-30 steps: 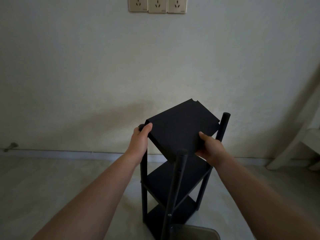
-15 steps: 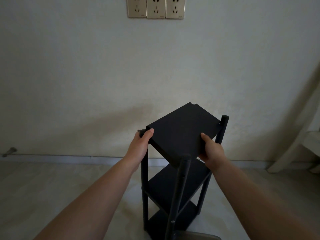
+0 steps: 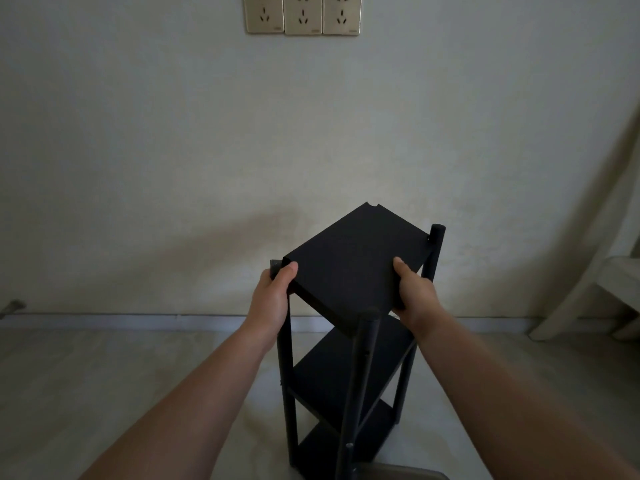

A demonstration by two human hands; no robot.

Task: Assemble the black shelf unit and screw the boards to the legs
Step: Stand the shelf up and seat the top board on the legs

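Trouble could come if the top board (image 3: 353,261) slips, because it sits tilted over the legs and no screws look to hold it yet. It might drop onto the shelf (image 3: 349,365) below. The left hand (image 3: 272,296) grips its left edge, thumb on top. The right hand (image 3: 412,292) grips its right edge. The board is flat, black and dull, with little notches at the corners. Each leg (image 3: 360,375) is a round, smooth black pole.

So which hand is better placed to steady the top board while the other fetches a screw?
Probably the left hand: it grips the top board right beside a leg top, whereas the right hand holds a mid-edge.
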